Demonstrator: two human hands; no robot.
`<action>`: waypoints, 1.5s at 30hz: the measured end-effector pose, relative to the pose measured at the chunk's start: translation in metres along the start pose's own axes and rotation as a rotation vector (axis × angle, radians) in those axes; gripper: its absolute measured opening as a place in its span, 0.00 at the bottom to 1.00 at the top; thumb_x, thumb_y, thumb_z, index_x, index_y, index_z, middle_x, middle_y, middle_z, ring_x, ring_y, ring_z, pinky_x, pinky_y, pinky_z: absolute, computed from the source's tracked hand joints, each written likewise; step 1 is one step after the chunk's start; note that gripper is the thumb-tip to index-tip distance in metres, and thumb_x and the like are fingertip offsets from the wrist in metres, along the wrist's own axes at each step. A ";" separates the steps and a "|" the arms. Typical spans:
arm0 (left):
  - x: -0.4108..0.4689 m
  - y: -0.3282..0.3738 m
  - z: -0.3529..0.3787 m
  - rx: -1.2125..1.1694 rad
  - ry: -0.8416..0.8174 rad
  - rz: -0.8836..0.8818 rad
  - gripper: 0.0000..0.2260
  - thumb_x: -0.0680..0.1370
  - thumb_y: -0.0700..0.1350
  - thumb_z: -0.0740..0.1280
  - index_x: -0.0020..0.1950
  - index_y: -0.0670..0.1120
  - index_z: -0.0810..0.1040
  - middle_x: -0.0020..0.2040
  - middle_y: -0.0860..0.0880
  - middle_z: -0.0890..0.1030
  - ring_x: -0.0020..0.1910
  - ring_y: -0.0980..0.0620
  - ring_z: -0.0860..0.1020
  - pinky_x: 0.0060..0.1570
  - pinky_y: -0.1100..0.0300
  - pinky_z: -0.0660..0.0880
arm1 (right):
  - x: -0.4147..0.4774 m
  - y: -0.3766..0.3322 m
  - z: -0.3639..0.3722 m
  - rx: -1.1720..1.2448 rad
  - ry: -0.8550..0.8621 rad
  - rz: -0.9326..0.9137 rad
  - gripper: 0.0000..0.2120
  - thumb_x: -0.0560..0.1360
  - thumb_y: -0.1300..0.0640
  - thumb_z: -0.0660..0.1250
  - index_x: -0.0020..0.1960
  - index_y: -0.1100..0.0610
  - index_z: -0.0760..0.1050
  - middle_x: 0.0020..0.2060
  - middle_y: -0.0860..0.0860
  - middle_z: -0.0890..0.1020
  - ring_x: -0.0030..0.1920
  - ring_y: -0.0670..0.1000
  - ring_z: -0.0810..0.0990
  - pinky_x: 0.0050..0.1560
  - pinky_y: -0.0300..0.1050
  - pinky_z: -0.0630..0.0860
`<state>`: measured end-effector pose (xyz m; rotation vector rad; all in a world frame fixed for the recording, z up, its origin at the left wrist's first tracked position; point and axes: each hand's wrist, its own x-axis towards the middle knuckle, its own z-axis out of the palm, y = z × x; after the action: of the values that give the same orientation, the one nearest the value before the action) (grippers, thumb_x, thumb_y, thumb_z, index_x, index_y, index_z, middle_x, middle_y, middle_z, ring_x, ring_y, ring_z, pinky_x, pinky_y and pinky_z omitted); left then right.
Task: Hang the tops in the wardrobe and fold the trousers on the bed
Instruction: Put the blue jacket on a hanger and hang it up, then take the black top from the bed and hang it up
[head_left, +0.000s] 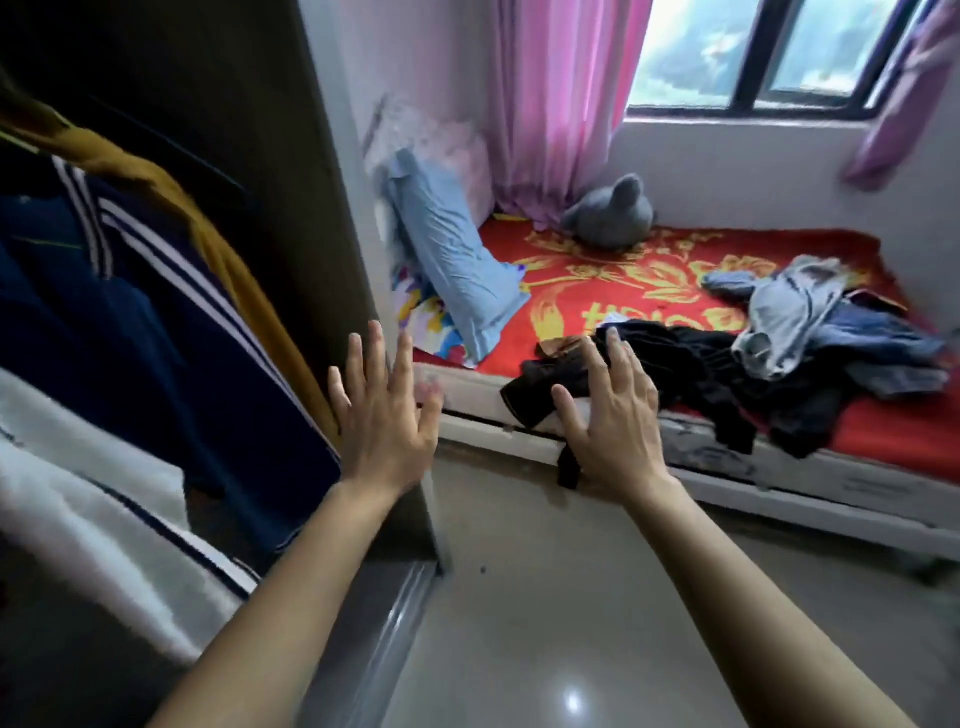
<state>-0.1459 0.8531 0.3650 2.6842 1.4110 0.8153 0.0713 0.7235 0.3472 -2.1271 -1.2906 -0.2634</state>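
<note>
Both hands were out in front of the person with fingers spread and nothing in them: the left hand (387, 415) hung beside the wardrobe's edge and the right hand (615, 421) hovered over the near end of the black garment (717, 364), though I couldn't tell whether it touched the cloth. The trouble I could see coming lay in the heap at two o'clock on the bed (623, 270). The black garment was draped over the mattress edge with a strip dangling towards the floor, and the pale denim piece (784, 317) lay tangled on top of it with other blue things. A pull on the black one would likely have dragged the rest over the side. From where I stood I couldn't say which pieces were tops and which trousers, so a wrong sort looked easy. The wardrobe (291, 156), open at nine o'clock, already held a navy top with white stripes (156, 312), a mustard garment (223, 244) behind it and something white with dark trim (78, 467) at eight o'clock. They were packed close, and pushing another in could have knocked one loose. A blue pillow (457, 260) leaned at twelve o'clock and a grey soft toy (613, 215) sat at one o'clock.
</note>
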 end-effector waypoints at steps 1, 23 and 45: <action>-0.001 0.025 0.010 -0.025 -0.018 0.035 0.30 0.81 0.60 0.50 0.81 0.49 0.52 0.81 0.44 0.48 0.80 0.43 0.46 0.75 0.37 0.46 | -0.011 0.022 -0.012 -0.013 0.002 0.034 0.32 0.81 0.44 0.63 0.80 0.55 0.60 0.80 0.58 0.56 0.80 0.59 0.55 0.76 0.56 0.54; -0.154 0.515 0.149 -0.476 -0.510 1.184 0.32 0.81 0.58 0.58 0.81 0.47 0.54 0.81 0.41 0.49 0.79 0.39 0.48 0.75 0.36 0.51 | -0.377 0.285 -0.267 -0.555 0.205 1.281 0.34 0.80 0.42 0.60 0.81 0.55 0.56 0.80 0.59 0.56 0.78 0.61 0.58 0.75 0.59 0.57; -0.163 0.466 0.211 -0.359 -0.693 1.367 0.31 0.80 0.67 0.41 0.80 0.57 0.39 0.81 0.47 0.37 0.79 0.42 0.36 0.75 0.38 0.44 | -0.409 0.221 -0.176 -0.624 0.134 1.565 0.36 0.81 0.37 0.54 0.82 0.52 0.50 0.81 0.58 0.50 0.80 0.61 0.53 0.76 0.59 0.56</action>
<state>0.2309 0.4989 0.2195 2.8088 -0.7337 -0.0299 0.0806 0.2480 0.2023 -2.8518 0.8368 -0.0943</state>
